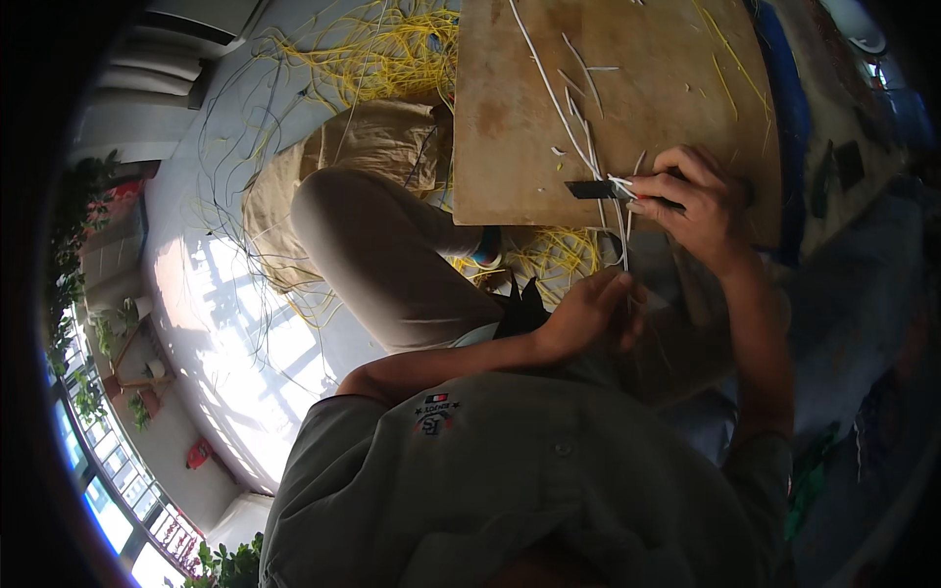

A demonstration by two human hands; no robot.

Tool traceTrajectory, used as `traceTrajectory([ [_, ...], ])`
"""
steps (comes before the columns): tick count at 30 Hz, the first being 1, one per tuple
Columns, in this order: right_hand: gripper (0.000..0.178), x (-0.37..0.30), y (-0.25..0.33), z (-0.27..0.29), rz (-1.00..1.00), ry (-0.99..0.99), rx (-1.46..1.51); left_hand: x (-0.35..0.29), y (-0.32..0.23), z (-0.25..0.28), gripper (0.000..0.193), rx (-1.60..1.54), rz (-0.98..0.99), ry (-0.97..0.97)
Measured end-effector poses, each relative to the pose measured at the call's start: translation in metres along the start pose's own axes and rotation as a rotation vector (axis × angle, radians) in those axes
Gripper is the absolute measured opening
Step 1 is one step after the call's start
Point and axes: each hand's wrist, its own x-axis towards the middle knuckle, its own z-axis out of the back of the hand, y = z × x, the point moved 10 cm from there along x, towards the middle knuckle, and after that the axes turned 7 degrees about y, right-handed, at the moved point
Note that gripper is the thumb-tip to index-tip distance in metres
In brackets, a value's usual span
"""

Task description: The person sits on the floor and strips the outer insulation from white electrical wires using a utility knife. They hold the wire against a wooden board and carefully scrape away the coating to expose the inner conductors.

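Note:
My right hand (696, 201) is closed round a knife whose dark, broad blade (586, 190) points left over the near part of a wooden board (520, 118). The blade crosses white wires (576, 132) that run from the board's far edge toward me. Several strands bunch together beside the fingers of that hand. Just off the board's near edge, my left hand (591, 312) pinches the near end of a white wire (624, 250). Its fingertips are partly in shadow.
Short white offcuts (557, 151) and yellow strands (723, 86) lie on the board. A large tangle of yellow wire (382, 54) covers the floor at the far left, with more yellow wire (554, 257) under the board. Brown sacking (377, 132) lies beside my left knee.

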Motion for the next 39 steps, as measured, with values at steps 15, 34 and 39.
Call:
traceTrajectory([
  [15,0.020,-0.016,0.007,0.002,0.019,-0.031,-0.012,0.010,-0.028,0.021,0.030,0.011,-0.235,-0.177],
  [34,0.016,-0.005,0.005,-0.009,0.075,-0.044,-0.062,0.012,-0.026,0.024,0.031,-0.015,-0.184,-0.182],
  [39,0.016,0.002,0.002,-0.014,0.082,-0.056,-0.070,0.012,-0.024,0.023,0.030,-0.039,-0.173,-0.183],
])
